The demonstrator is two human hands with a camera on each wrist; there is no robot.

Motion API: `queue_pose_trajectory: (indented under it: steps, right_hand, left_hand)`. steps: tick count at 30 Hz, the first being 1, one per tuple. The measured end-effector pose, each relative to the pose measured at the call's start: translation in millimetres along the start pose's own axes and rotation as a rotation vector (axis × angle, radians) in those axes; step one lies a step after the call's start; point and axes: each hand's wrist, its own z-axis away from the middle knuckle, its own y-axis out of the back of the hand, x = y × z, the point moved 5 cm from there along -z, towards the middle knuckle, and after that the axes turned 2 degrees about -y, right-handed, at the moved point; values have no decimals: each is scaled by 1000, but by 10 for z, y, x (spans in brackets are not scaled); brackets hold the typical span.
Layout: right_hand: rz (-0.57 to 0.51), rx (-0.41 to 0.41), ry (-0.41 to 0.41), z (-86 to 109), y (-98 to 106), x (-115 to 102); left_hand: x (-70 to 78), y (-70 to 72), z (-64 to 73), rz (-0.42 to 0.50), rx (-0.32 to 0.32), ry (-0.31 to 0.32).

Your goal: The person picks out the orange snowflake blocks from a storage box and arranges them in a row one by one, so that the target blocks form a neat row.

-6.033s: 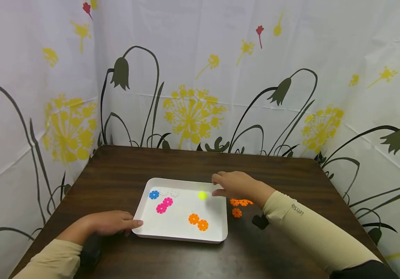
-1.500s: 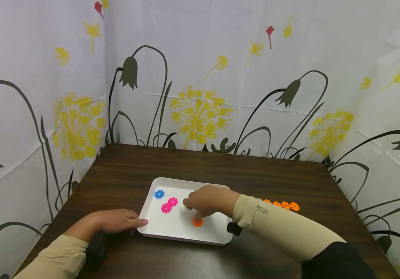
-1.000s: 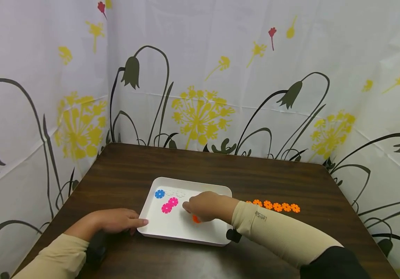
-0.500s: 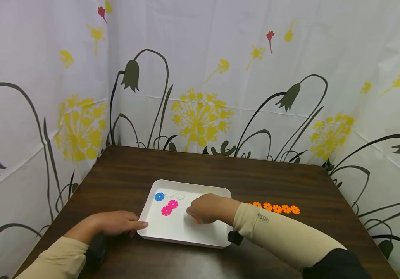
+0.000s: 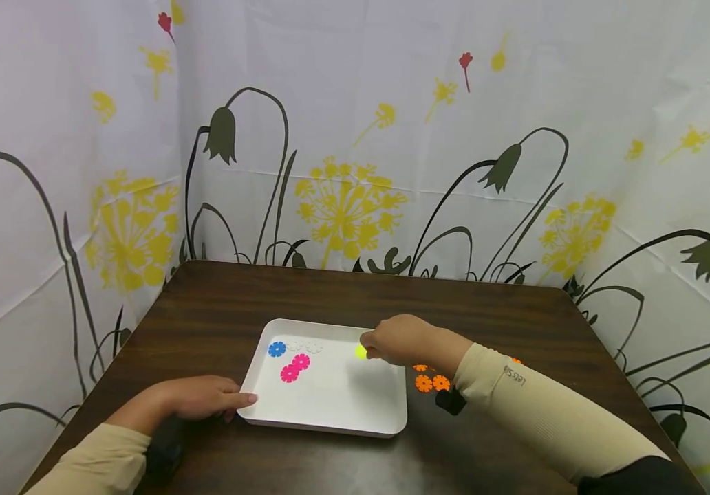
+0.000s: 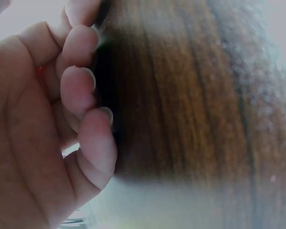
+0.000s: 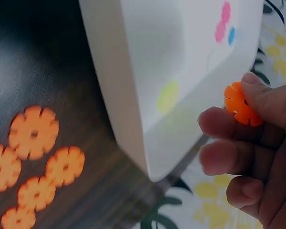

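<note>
A shallow white tray (image 5: 330, 405) stands on the table. My left hand (image 5: 197, 397) grips its near left corner, thumb over the rim and fingers curled outside; the left wrist view shows those curled fingers (image 6: 96, 138). Above the tray's right edge, my right hand (image 5: 407, 340) pinches an orange notched plastic disc (image 7: 241, 104) between thumb and finger, clearest in the right wrist view. In the tray lie a blue disc (image 5: 277, 349), two pink discs (image 5: 289, 373), pale white or clear discs (image 5: 314, 348) and a yellow disc (image 5: 361, 351), partly behind the right hand.
Several orange discs (image 5: 423, 383) lie on the dark wooden table (image 5: 281, 289) right of the tray, some hidden by the right forearm. A white curtain (image 5: 342, 103) with flower prints hangs behind and on both sides.
Two orange discs that lay in the tray are gone from it. My right hand has lifted from the tray's middle toward its right edge with one disc. The left hand stays put.
</note>
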Motion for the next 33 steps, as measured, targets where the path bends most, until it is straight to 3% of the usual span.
queue_pose_trajectory:
  steps: [8,13,19,24,30,33]
  right_hand:
    - [-88,146,-63,366,78,385]
    - [-121,189,-121,605,76,602]
    - [-231,176,-245,854,0,854]
    - [-310,176,-266,1030,-148,992]
    - [-491,78,-361,1187,-499,1094]
    - [-498,25,-395,1194,-710,1097]
  left_hand:
    - [-11,-8,0,18,-6,8]
    - [-27,-15,-9,26,-10,3]
    - [-47,-25,-20,27,-3,-17]
    - [-44,-41,-22,28,0,-14]
    - [-22,-33,-3,23,3,-1]
    - [-14,-13,4,12,10,1]
